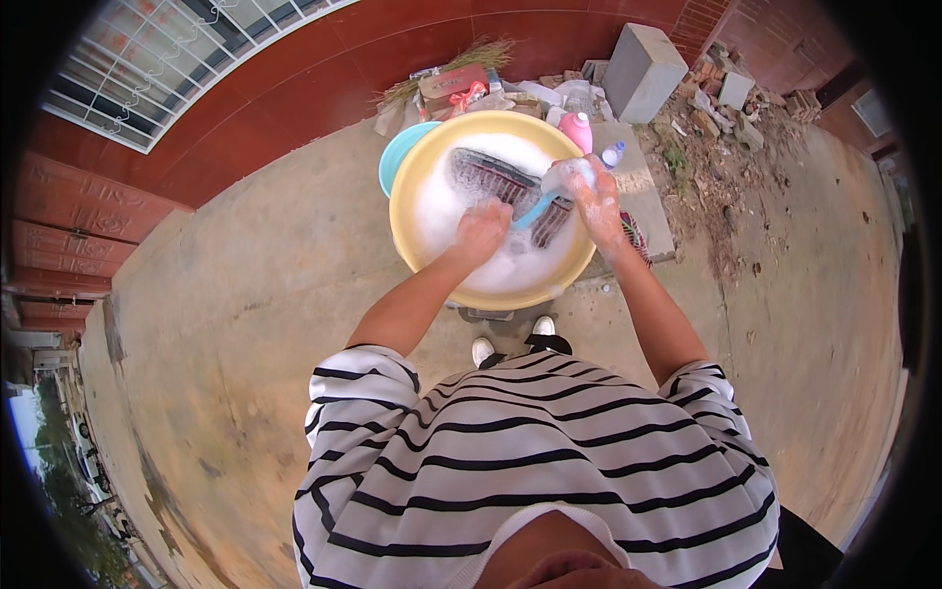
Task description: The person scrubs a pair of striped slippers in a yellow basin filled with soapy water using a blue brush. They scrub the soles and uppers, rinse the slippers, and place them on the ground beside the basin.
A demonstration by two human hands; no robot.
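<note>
A round yellow plastic basin point(401, 228) holds white suds point(500, 272) and a dark broom head with reddish bristles point(493, 173). My right hand point(595, 199) is covered in foam at the basin's right side, closed around a foamy white thing point(570, 177) with a light blue strip or handle point(533, 212) slanting down to the left. My left hand point(483, 230) is over the suds, its fingers curled at the lower edge of the broom head, near the end of the blue strip. Whether it grips either one is hidden.
A turquoise basin point(390, 158) is partly behind the yellow one. A pink bottle point(578, 131) and a clear plastic bottle point(613, 154) stand to the right. Beyond are a concrete block point(644, 73), rubble point(725, 96), a cardboard box point(452, 82) and a red wall point(294, 96).
</note>
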